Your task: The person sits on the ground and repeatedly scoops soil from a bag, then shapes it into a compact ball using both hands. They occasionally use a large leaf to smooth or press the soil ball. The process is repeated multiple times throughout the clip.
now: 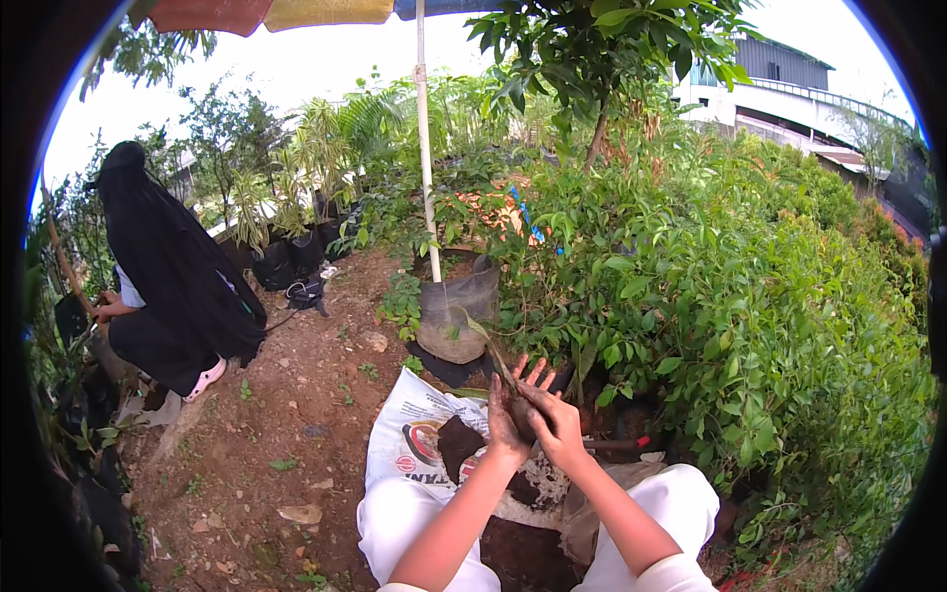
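Note:
Between my soil-stained hands is a small plant seedling (503,368) with a dark lump of soil (524,419) at its base. My left hand (503,423) cups the lump from the left, its palm smeared with soil. From the other side my right hand (556,420) presses on it, fingers laid across the top. One narrow leaf points up and away from me. Below my hands a printed white sack (396,418) lies spread on the ground, with dark soil (457,445) and a pale fibrous material (549,473) on it.
A tool with a red tip (642,442) lies right of my hands. Ahead, a planter bag (457,311) holds the umbrella pole (425,148). Dense leafy plants (710,318) crowd the right. Another person in dark clothing (166,266) squats at left on the dirt slope (274,414).

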`<state>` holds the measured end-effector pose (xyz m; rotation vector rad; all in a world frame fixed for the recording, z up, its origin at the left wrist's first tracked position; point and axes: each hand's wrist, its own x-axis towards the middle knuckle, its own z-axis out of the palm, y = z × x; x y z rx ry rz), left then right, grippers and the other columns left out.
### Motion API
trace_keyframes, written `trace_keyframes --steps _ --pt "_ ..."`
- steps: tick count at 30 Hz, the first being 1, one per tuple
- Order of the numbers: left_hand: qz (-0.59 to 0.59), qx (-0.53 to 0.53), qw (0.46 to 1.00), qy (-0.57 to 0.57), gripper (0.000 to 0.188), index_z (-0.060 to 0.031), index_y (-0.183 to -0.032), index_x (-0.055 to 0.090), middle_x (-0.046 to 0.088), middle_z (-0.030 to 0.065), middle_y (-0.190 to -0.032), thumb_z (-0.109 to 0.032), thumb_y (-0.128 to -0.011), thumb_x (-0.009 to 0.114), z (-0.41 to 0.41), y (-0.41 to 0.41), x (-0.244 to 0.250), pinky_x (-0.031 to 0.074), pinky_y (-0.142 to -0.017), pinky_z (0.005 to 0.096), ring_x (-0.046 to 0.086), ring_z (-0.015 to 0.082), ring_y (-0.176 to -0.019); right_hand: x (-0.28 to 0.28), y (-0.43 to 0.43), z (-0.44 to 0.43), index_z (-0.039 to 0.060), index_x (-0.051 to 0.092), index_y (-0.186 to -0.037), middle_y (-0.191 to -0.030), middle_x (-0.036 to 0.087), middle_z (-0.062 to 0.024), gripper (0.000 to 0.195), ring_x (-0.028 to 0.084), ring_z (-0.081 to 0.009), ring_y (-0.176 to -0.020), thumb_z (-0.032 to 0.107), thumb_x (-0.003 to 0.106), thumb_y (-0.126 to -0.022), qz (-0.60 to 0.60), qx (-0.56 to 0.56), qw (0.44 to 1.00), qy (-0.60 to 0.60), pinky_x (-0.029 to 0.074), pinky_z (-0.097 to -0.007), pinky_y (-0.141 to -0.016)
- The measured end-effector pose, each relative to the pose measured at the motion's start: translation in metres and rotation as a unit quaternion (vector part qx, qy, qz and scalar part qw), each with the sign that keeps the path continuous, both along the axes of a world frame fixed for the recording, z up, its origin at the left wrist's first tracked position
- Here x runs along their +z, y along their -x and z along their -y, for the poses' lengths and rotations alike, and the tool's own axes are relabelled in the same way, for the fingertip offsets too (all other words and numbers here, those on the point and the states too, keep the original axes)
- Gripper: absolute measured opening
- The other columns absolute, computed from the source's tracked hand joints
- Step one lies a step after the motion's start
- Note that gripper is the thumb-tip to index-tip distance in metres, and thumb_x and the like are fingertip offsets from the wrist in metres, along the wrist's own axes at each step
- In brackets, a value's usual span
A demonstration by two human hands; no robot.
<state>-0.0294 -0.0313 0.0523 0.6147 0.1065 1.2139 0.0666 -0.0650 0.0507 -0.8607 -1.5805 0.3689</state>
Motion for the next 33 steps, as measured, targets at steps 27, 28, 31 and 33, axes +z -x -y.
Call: trace_keyframes --steps 27,28,31,33 --pt "-0.150 0.090 0.984 0.023 0.025 -0.0017 -0.108 0.057 0.060 0.0059 -0.103 -0.020 -0.091 0.056 0.010 -0.027 -0.034 0.044 -0.085 0.0280 0.057 0.0138 -0.095 -0.004 -0.014 0.002 -0.0027 0.058 -0.097 -0.108 0.041 -0.0165 0.028 0.045 -0.0266 -0.100 0.022 0.057 -0.083 -0.101 -0.152 0.971 -0.155 0.041 -0.0379 -0.090" --pt "-0.171 0.086 0.980 0.053 0.023 -0.0030 -0.106 0.057 0.060 0.0044 -0.101 -0.021 -0.092 0.056 0.012 -0.026 -0.030 0.044 -0.085 0.0273 0.057 0.0131 -0.094 -0.007 -0.014 -0.001 -0.0032 0.055 -0.101 -0.110 0.042 -0.0168 0.031 0.046 -0.0264 -0.103 0.022 0.057 -0.084 -0.135 -0.133 0.972 -0.141 0.041 -0.0358 -0.091" --pt "-0.195 0.086 0.968 0.135 0.017 -0.0057 -0.102 0.058 0.061 0.0038 -0.102 -0.019 -0.093 0.053 0.011 -0.021 -0.023 0.045 -0.085 0.0278 0.057 0.0133 -0.096 -0.008 -0.010 -0.008 -0.0029 0.052 -0.107 -0.114 0.044 -0.0153 0.031 0.047 -0.0246 -0.107 0.018 0.056 -0.086 -0.218 -0.093 0.969 -0.064 0.040 -0.0345 -0.093" --pt "-0.105 0.040 0.994 0.011 0.026 -0.0106 -0.103 0.056 0.060 0.0015 -0.104 -0.034 -0.094 0.050 0.012 -0.027 -0.013 0.047 -0.078 0.0275 0.058 0.0127 -0.093 -0.011 -0.009 -0.010 -0.0015 0.047 -0.116 -0.118 0.047 -0.0112 0.030 0.046 -0.0197 -0.110 0.010 0.052 -0.088 -0.301 -0.032 0.952 0.040 0.036 -0.0328 -0.097"
